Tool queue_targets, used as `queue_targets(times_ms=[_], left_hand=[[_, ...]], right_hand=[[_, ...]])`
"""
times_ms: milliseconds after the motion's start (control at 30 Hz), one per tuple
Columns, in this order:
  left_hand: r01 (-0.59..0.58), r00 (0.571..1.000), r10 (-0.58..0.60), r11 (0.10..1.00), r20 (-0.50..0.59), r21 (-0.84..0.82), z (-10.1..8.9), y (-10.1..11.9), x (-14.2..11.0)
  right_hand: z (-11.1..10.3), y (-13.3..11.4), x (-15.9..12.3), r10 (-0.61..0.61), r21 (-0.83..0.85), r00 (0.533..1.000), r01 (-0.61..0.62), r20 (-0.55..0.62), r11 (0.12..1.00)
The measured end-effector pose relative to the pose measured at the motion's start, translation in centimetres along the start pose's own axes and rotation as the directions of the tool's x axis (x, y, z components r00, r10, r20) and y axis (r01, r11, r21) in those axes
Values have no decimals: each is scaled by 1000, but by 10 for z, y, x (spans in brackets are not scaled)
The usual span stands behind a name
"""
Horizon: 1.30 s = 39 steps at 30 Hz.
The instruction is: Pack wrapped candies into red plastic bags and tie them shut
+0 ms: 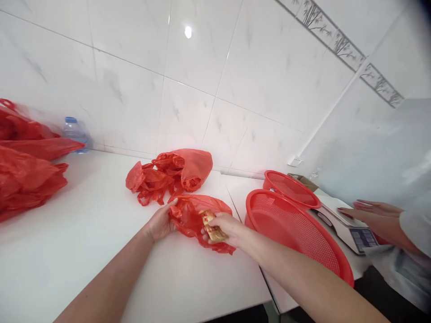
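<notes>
My left hand [162, 223] grips the left rim of a red plastic bag [188, 215], thumb over the edge. The bag lies on the white table with its mouth spread toward me. Between the thumb and fingers of my right hand [225, 228] is a small gold packet with red print [211, 226]. That hand is over the bag's right side, and part of the bag is hidden beneath it. Just behind lies a crumpled bunch of red plastic bags [188, 168].
Red mesh baskets [269, 215] stand to the right. Beyond them is a white weighing scale [350, 229], near another person's hands [373, 213]. More red bags [27, 166] and a blue-capped plastic bottle [74, 132] are at the left. White tiled wall [134, 103] borders the table.
</notes>
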<state>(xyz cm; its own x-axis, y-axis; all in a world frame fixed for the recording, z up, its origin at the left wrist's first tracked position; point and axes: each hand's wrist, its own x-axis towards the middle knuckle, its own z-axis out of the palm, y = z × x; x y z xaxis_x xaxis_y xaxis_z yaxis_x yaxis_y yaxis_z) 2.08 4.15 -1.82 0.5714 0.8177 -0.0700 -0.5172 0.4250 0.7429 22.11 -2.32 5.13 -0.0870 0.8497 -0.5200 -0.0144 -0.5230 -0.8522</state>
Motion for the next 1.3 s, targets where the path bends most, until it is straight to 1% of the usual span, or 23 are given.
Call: queue_targets(times_ms=[100,167,200,300,400,467,533,567,600,633,667,700,733,767,800,833,867,900,967,1033,1067,1167,1300], left_hand=[[-5,1000,5,1000,-14,8,0,3,0],[-4,1000,4,1000,5,19,3,6,-2],[0,1000,-1,1000,16,25,5,7,-3],[9,1000,-9,999,9,40,10,10,-5],[8,998,-5,999,-56,43,8,10,-5],[9,997,-6,999,-83,40,5,9,-2],[8,996,-5,999,-89,35,3,9,0],[8,996,-4,999,-94,33,2,9,1],[7,995,-4,1000,-102,30,1,8,2],[4,993,-1,1000,-114,29,2,8,2],[4,992,0,999,-125,33,2,9,1],[4,991,1,999,-132,41,3,9,1],[3,991,4,999,-134,54,3,9,0],[0,992,9,998,-129,68,3,9,0],[-6,992,15,997,-122,80,3,9,0],[-11,993,21,996,-114,89,3,9,0],[-15,994,26,995,-108,94,2,9,0],[-20,994,30,995,-107,98,1,8,0],[-24,993,37,994,-115,105,-1,7,1],[-29,990,44,993,-135,115,-1,6,2],[-30,988,48,992,-146,122,-1,6,3],[-25,983,50,989,-175,142,1,6,3],[-23,980,47,992,-194,123,4,6,2]], right_hand=[[5,-1,16,-142,134,974,166,-176,977],[6,-3,21,-182,156,958,219,-220,963],[6,-2,21,-194,159,957,231,-217,960],[6,2,16,-226,99,966,239,-121,966],[3,8,2,-263,-81,965,261,-18,962],[0,11,-12,-332,-252,943,330,34,910],[-4,14,-29,-423,-425,903,414,78,805],[-7,15,-39,-485,-503,871,456,82,734],[-9,17,-49,-562,-583,824,493,75,645],[-12,20,-58,-651,-669,756,516,62,536],[-16,23,-67,-744,-755,666,515,55,406],[-20,27,-75,-821,-835,569,475,51,277],[-26,32,-82,-873,-902,486,396,47,172],[-32,37,-88,-903,-950,428,295,31,106],[-39,43,-92,-921,-979,389,187,-1,80],[-46,49,-95,-928,-993,369,85,-48,84],[-53,56,-97,-926,-995,364,-5,-97,102],[-59,64,-99,-917,-990,375,-80,-140,118],[-68,80,-101,-880,-975,432,-185,-195,125],[-71,95,-103,-845,-965,491,-242,-212,102],[-70,102,-104,-837,-963,505,-256,-210,87],[-64,118,-106,-851,-965,492,-254,-181,58],[-61,126,-107,-879,-973,457,-228,-136,32]])
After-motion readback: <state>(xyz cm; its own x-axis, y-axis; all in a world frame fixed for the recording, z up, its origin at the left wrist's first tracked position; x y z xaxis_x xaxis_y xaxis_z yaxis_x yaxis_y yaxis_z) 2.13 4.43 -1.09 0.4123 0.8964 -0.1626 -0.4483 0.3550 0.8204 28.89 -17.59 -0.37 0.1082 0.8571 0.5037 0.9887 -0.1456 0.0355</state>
